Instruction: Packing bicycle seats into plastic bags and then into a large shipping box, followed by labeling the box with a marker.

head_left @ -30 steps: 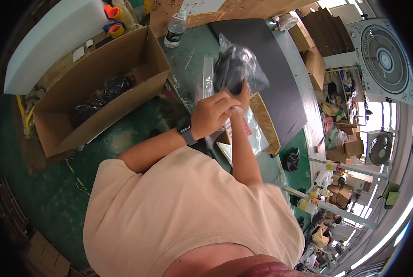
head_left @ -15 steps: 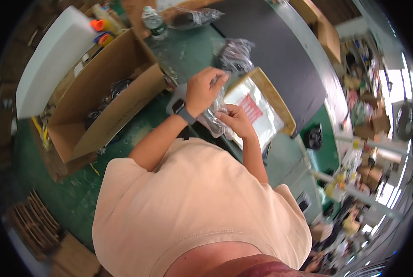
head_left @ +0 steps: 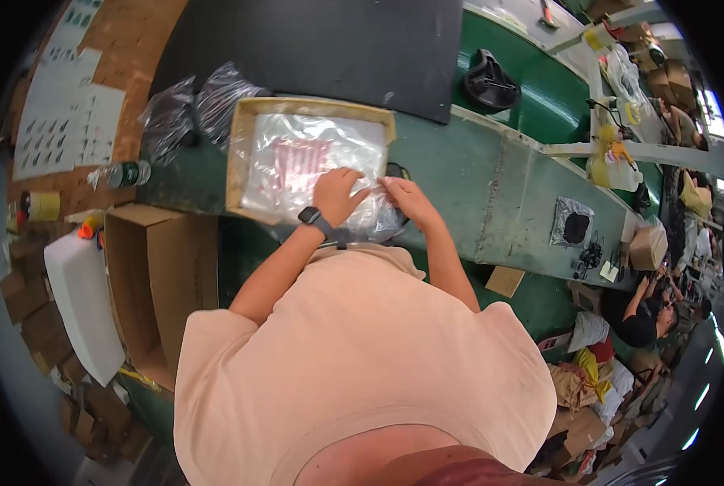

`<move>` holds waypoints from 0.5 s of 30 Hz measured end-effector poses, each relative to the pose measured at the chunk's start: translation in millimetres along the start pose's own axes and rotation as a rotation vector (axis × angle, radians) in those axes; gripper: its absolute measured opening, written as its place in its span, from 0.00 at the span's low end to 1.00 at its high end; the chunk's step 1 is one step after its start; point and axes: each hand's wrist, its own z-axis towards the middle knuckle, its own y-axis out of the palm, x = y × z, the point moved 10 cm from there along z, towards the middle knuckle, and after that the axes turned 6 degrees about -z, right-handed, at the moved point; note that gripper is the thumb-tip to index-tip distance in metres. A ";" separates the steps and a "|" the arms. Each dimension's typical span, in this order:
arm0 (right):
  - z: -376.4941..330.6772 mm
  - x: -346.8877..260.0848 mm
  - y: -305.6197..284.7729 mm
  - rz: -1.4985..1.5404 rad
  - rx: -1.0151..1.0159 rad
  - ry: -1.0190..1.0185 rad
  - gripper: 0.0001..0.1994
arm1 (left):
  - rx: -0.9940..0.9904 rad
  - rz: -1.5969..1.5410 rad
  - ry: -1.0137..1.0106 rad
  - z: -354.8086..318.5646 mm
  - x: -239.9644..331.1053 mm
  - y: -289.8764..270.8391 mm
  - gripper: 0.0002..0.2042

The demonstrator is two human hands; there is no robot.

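So since half a second ago we've got the clear plastic bag down off our chest level and onto the tabletop, and the view has swung so the tray sits right in front of us. The bag now lies at the near right corner of the shallow tan tray, partly over the stack of clear bags with red print lying in it. Our left hand, smartwatch on the wrist, presses down on the bag with fingers curled on the plastic. Our right hand is just beside it, fingers pinching the bag's edge. Something dark sits under the bag by the right hand, can't tell what.

Further out, two dark crinkly bags lie left of the tray, a water bottle beyond them. An open cardboard box stands at our left. A black mat covers the far tabletop.
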 end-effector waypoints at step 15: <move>292.0 29.4 -527.3 1.120 0.310 -0.101 0.28 | 0.133 0.241 -0.460 1.6 -81.3 101.2 0.33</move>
